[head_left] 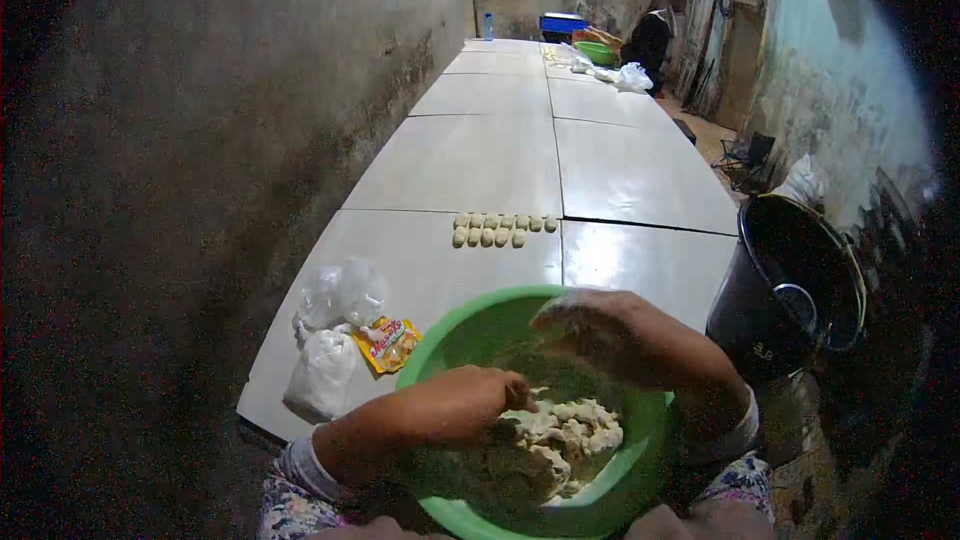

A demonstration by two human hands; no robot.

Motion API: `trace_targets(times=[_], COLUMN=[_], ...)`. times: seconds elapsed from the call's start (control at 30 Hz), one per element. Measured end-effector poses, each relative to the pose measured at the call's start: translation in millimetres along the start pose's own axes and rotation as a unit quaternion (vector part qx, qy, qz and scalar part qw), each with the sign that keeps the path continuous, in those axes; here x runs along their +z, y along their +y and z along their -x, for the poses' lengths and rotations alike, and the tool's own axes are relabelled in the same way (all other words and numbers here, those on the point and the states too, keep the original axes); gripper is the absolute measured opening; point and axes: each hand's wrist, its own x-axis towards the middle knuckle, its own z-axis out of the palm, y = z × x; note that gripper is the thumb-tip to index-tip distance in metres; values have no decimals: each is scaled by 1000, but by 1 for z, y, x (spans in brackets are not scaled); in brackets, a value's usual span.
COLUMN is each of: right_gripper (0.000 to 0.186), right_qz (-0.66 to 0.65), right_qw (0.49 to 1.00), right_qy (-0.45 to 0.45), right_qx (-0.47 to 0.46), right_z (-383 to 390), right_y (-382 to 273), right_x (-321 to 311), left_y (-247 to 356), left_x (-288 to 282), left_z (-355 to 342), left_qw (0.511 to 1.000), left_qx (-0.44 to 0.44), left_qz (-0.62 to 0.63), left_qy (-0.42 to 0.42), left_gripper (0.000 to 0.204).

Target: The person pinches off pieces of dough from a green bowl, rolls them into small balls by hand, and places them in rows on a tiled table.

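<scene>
A wide green basin (455, 325) stands at the near end of the table, with lumpy, pale dough (575, 435) in its bottom. My left hand (480, 398) is inside the basin at the dough's left side, its fingers curled downward. Whatever those fingers hold, if anything, is hidden under the hand. Over the basin's far right side hovers my right hand (590, 328), whitened with flour and apart from the dough. Its fingers are loosely bent and spread, partly in shadow, and I see nothing held in them. Beyond the basin, several small dough pieces (488, 237) lie in two rows.
Left of the basin lie a yellow packet (388, 344), a bag of white powder (322, 375) and a crumpled clear bag (345, 292). A black bucket (745, 305) stands right of the table (480, 165). Another green basin (597, 53) and a person (650, 40) are at the far end.
</scene>
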Motion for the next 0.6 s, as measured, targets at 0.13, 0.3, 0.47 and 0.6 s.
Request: trace_targets(times=[0.13, 0.3, 0.47, 0.6], right_gripper=[22, 30, 70, 59], right_qz=[194, 173, 273, 276], right_qw=[967, 979, 944, 943], right_qy=[-80, -40, -92, -118], right_qx=[-144, -96, -162, -144], right_z=[-8, -14, -8, -6], right_y=[6, 14, 10, 0], right_x=[-1, 4, 10, 17], left_y=[5, 10, 4, 9], left_x=[-7, -9, -11, -12], left_z=[-2, 1, -5, 2], left_qw=[994, 977, 974, 974], left_qx=[4, -90, -140, -123], left_qz=[40, 70, 122, 140], left_qy=[99, 181, 129, 132], left_gripper=[33, 37, 33, 25])
